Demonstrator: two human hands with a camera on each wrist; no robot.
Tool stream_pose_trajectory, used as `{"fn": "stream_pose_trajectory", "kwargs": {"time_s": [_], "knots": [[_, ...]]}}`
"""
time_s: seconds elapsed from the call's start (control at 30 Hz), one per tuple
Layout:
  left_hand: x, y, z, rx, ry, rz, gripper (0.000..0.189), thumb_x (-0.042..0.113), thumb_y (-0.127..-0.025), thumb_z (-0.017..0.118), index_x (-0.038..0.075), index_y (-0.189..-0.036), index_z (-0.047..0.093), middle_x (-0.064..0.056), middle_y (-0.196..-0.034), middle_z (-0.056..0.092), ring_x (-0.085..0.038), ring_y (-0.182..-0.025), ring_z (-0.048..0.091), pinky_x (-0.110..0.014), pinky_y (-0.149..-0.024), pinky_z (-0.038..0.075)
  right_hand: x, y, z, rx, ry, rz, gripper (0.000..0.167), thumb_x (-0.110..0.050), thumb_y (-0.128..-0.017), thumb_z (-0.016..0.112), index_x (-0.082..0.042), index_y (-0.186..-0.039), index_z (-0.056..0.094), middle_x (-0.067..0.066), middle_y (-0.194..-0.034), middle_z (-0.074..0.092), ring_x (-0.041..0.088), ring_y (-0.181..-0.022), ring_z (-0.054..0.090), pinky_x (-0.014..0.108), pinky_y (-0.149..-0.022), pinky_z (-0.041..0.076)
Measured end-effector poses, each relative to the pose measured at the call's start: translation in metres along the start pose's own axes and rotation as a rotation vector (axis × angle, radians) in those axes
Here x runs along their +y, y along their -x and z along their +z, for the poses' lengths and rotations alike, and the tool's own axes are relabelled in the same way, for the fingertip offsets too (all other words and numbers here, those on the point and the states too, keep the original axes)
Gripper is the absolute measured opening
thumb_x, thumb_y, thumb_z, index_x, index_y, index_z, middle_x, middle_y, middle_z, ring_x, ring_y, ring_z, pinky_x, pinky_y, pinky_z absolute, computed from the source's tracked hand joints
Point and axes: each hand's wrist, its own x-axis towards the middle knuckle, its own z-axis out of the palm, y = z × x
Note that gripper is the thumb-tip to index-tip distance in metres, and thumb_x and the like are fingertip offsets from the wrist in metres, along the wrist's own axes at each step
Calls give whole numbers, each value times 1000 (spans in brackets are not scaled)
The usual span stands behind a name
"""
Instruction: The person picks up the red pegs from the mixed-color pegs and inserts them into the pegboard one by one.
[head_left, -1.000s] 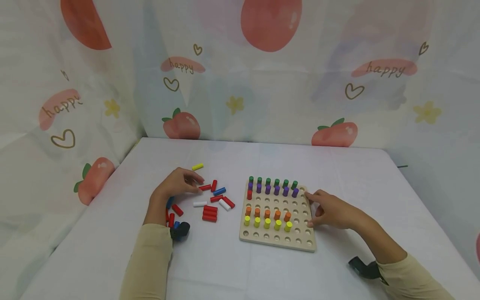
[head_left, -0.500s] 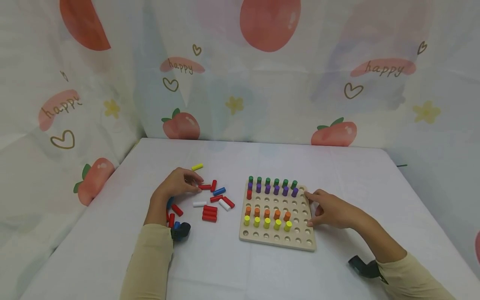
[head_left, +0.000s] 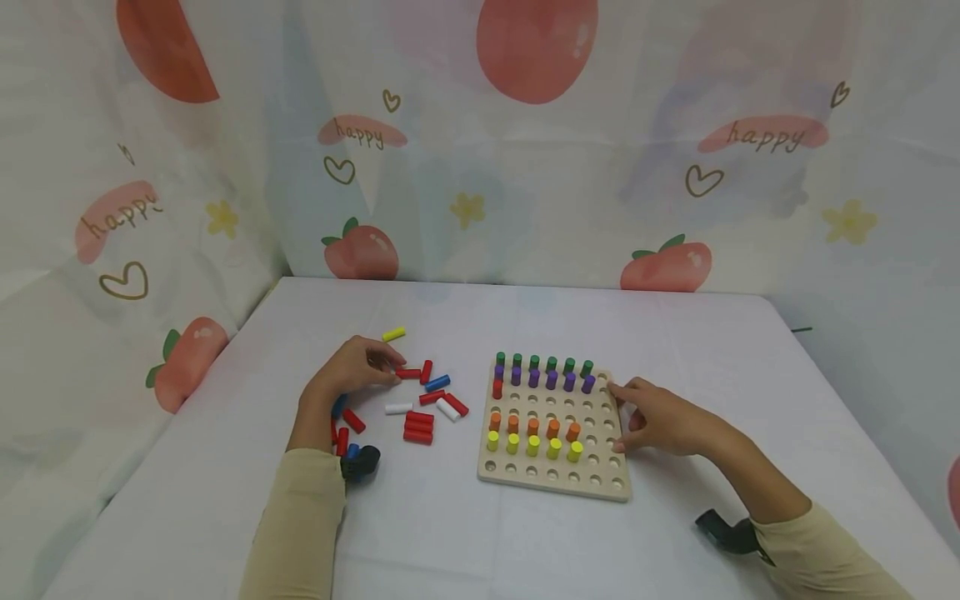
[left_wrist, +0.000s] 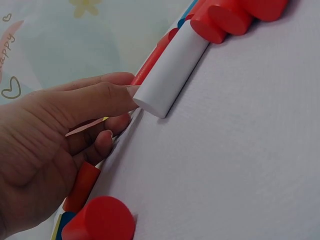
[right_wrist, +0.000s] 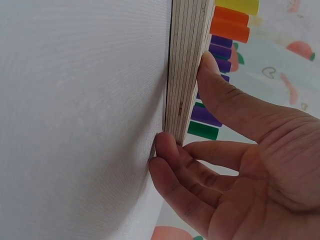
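In the head view my left hand (head_left: pixel 360 364) is at the left among loose pegs, with thumb and finger pinching the near end of a red peg (head_left: pixel 408 374). The left wrist view shows that red peg (left_wrist: pixel 152 62) at the fingertips, partly hidden behind a white peg (left_wrist: pixel 172 70). My right hand (head_left: pixel 660 419) rests against the right edge of a wooden pegboard (head_left: pixel 525 477). Its thumb touches the board's upper edge and its other fingers lie along the side (right_wrist: pixel 187 75). Green, purple, orange and yellow pegs stand in rows, with one red peg (head_left: pixel 497 389) on the left.
Several loose red pegs (head_left: pixel 418 427), a blue peg (head_left: pixel 437 382), a white peg (head_left: pixel 447 409) and a yellow peg (head_left: pixel 393 334) lie left of the board. More red and blue pegs lie beside the left wrist. A patterned cloth (head_left: pixel 562 208) hangs behind the white table.
Both hands and the pegs hold their places; only the head view shifts very slightly.
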Motion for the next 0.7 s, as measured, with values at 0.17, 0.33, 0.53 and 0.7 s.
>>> {"fn": "stream_pose_trajectory", "kwargs": {"time_s": [0.17, 0.33, 0.53, 0.7], "knots": [[-1, 0, 1, 0, -1, 9, 22, 11, -87, 85, 13, -108, 80, 1, -96, 71, -25, -86, 61, -35, -79, 54, 0, 0, 0, 0, 3, 1, 96, -29, -80, 91, 10, -152, 41, 12, -111, 53, 19, -84, 51, 28, -61, 47], [-1, 0, 0, 4, 2, 4, 22, 10, -87, 85, 13, -108, 80, 0, -97, 72, -25, -86, 61, -35, -79, 55, 1, 0, 0, -1, 3, -1, 96, -30, -80, 91, 10, -152, 41, 12, -112, 53, 19, -84, 51, 28, -61, 46], [1, 2, -1, -1, 5, 10, 22, 10, -88, 85, 12, -109, 80, 0, -99, 72, -24, -87, 61, -34, -79, 54, 1, 0, 0, 1, 3, 3, 96, -30, -80, 91, 10, -151, 41, 11, -111, 53, 19, -84, 51, 28, -62, 47], [1, 3, -2, 13, 13, 19, 22, 10, -90, 82, 14, -112, 80, 1, -102, 73, -24, -95, 62, -36, -85, 55, 1, 0, 1, 0, -1, 2, 96, -30, -80, 91, 10, -152, 41, 11, -111, 52, 19, -83, 51, 28, -61, 46]]}}
